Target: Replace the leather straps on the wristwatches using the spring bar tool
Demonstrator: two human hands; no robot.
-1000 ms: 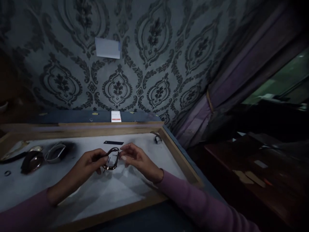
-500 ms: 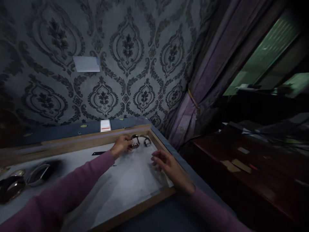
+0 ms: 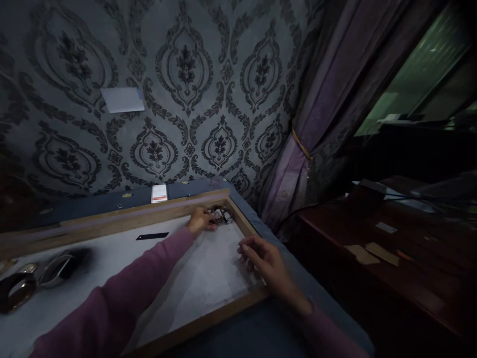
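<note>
In the far right corner of a wood-framed tray, my left hand pinches a wristwatch by its near side. Right against it lies a second wristwatch; the two overlap from here, so their outlines are hard to part. My right hand hovers over the tray's right edge, fingers loosely bent and apart, with nothing seen in it. A flat black strip with a small hole at one end lies on the tray's white floor, left of my left hand.
Several larger watches, one with a pale band, sit at the tray's left. Behind the tray's back rim lies a small white card on blue cloth. A tied purple curtain hangs at right, beside a dark red table with brown pieces.
My left hand has carried the watch right, up against the other watch in the corner. The black strip shows more fully. My right hand has barely moved.
</note>
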